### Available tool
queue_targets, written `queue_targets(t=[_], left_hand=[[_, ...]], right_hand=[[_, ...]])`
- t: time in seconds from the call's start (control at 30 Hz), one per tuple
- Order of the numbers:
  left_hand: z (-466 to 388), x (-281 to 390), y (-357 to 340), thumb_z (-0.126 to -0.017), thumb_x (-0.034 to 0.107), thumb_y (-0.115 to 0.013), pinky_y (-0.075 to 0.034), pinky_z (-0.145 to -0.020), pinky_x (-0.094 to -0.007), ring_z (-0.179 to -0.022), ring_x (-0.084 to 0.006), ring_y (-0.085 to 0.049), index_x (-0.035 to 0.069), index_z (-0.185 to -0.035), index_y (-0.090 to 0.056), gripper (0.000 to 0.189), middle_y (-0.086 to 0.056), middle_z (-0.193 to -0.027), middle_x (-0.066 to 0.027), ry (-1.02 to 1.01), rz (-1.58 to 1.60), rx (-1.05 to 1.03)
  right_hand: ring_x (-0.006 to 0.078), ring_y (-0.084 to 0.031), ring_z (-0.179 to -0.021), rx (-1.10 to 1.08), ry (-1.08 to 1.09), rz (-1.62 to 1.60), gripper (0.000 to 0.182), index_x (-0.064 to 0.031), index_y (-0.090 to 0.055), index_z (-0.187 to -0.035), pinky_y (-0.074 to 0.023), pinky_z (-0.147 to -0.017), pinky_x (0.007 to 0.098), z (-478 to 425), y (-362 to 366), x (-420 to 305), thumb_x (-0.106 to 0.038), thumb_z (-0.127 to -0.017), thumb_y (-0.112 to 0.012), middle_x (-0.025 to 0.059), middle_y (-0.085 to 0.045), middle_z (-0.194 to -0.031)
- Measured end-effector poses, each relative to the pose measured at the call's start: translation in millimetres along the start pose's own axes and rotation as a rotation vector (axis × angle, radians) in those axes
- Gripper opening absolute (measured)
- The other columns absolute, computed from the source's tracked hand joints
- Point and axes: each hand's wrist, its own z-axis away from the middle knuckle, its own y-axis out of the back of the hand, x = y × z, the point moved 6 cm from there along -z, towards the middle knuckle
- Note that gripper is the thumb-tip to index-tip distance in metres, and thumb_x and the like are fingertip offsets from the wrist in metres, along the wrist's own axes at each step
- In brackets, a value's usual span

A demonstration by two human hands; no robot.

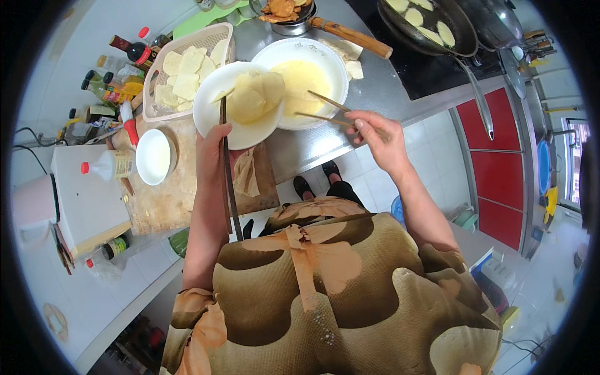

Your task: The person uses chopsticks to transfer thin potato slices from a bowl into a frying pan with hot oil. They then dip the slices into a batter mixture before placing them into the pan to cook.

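Observation:
My left hand (213, 145) grips a tilted white plate (206, 112) bearing pale yellow slices (255, 96), and a pair of long dark chopsticks (228, 183) is pinned under its thumb. Beside it, partly behind the plate, is a white bowl (337, 51) with yellow liquid batter (302, 84). My right hand (382, 136) holds another pair of chopsticks (328, 101), spread apart, their tips over the batter. Several floured pale slices (186, 77) lie in a beige plastic basket (150, 96) behind the plate.
A frying pan (461, 37) with several pale slices sits on the black cooktop (417, 79), its handle projecting past the counter edge. A wooden-handled pan or strainer (351, 35) holds browned pieces. A small white bowl (154, 157) rests on the wooden board (180, 201). Bottles (138, 51) line the wall.

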Motion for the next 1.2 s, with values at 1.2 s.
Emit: queue_targets(t=[1.2], left_hand=[[2,-4,2,-0.082,0.018,-0.051,-0.056,-0.078,-0.0393,-0.100,-0.0266,-0.061,-0.003,-0.130,-0.038,0.054,-0.055,-0.118,-0.0173,-0.003,-0.004,0.014]], right_hand=[[0.0119,-0.058,-0.055,0.264,-0.067,0.077,0.038,0.0002,-0.068,-0.077,-0.0467,-0.054,0.0277,-104,9,-5,-0.033,-0.091,-0.057,0.0063,-0.061,-0.059]])
